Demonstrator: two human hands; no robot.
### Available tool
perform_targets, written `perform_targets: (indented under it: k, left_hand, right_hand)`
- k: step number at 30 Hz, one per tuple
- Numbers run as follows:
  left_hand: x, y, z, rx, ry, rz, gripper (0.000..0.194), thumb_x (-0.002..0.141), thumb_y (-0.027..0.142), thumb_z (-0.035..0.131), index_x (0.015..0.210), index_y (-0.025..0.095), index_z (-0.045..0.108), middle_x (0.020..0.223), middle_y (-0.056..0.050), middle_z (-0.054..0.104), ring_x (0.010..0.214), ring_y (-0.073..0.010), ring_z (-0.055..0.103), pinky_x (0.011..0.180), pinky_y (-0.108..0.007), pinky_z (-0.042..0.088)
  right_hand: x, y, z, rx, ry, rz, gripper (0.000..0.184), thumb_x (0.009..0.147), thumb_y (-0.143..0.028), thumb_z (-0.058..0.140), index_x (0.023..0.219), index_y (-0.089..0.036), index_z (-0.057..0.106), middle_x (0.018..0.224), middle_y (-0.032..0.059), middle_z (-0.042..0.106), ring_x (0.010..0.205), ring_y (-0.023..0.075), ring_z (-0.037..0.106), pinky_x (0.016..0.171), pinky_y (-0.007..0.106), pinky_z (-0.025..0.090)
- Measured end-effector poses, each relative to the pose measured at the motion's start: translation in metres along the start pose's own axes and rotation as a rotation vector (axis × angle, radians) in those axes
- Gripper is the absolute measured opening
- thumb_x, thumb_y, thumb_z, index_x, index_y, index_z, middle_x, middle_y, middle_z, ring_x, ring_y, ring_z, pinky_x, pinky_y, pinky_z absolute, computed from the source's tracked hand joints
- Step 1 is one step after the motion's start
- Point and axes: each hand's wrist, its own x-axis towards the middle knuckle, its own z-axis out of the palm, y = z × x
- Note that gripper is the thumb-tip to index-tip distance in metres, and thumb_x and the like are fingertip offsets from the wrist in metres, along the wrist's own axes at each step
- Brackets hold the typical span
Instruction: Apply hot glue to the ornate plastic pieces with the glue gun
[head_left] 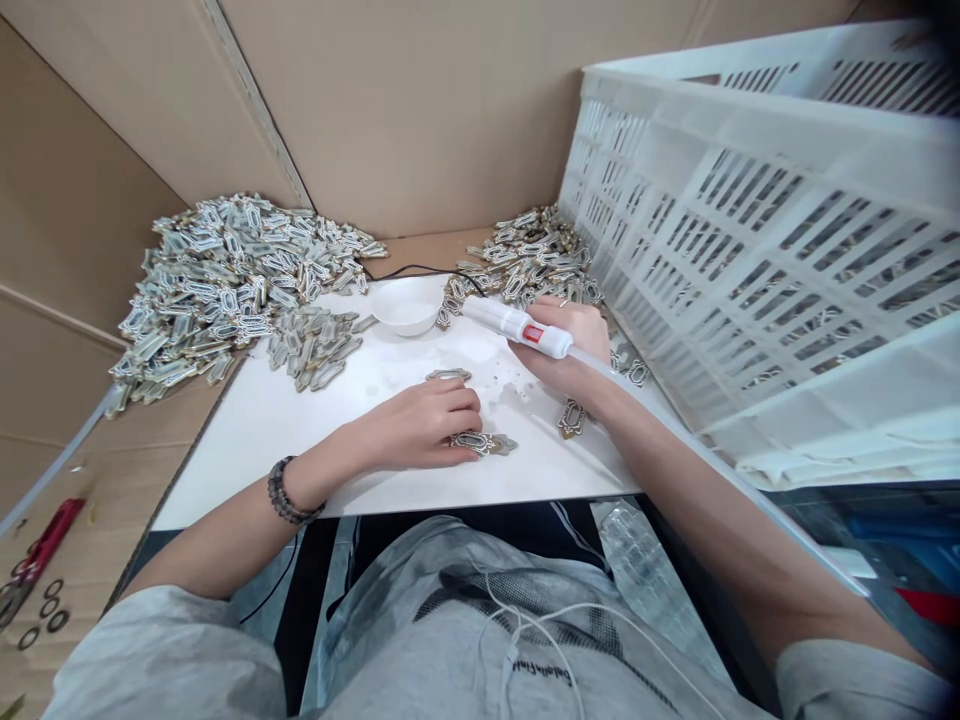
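My left hand (424, 425) is closed low over the white board, its thumb and fingers on a small ornate metal plate (472, 441) with a pale outline pattern. A second plate touches or overlaps that one at its right end. Just beyond my knuckles lies another plate (448, 375). My right hand (574, 335) is curled around a white pen-like tool (517, 326) with a red patch and a clear tube running back along my forearm. Its fingertips are hidden behind the tool, close to the right pile of plates. One patterned plate (571, 418) lies under my right wrist.
A large heap of metal plates (225, 270) fills the back left, with a smaller pile (536, 250) at back right. Between them stands a white bowl (409, 305), a black cable behind it. A tall white slatted crate (750, 230) borders the right; cardboard walls close the back.
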Motion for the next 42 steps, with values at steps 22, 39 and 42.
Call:
perform_targets:
  k: [22, 39, 42]
  left_hand:
    - [-0.0018, -0.0042, -0.0011, -0.05, 0.027, -0.141, 0.027, 0.099, 0.03, 0.046, 0.088, 0.016, 0.066, 0.091, -0.009, 0.063, 0.086, -0.0201, 0.057, 0.081, -0.034, 0.046]
    - [-0.0012, -0.0049, 0.0042, -0.025, 0.116, -0.181, 0.014, 0.095, 0.025, 0.053, 0.089, 0.016, 0.062, 0.089, -0.008, 0.066, 0.091, -0.0215, 0.061, 0.08, -0.034, 0.048]
    - [-0.0005, -0.0049, 0.0047, -0.059, 0.14, -0.184, 0.014, 0.096, 0.026, 0.053, 0.091, 0.017, 0.063, 0.086, -0.006, 0.067, 0.087, -0.0199, 0.062, 0.083, -0.035, 0.047]
  right_hand:
    - [0.0, -0.0018, -0.0018, 0.002, -0.002, -0.001, 0.022, 0.078, -0.031, 0.054, 0.061, -0.023, 0.042, 0.071, 0.0005, 0.057, 0.062, 0.0147, 0.051, 0.053, 0.03, 0.024]
    - [0.0005, -0.0029, -0.0042, -0.008, -0.04, 0.001, 0.02, 0.077, -0.031, 0.055, 0.062, -0.023, 0.045, 0.072, 0.0015, 0.058, 0.063, 0.0158, 0.053, 0.053, 0.03, 0.022]
    - [0.0006, -0.0025, -0.0034, -0.011, -0.039, 0.004, 0.02, 0.077, -0.031, 0.055, 0.062, -0.023, 0.045, 0.073, 0.0014, 0.059, 0.063, 0.0157, 0.052, 0.053, 0.03, 0.022]
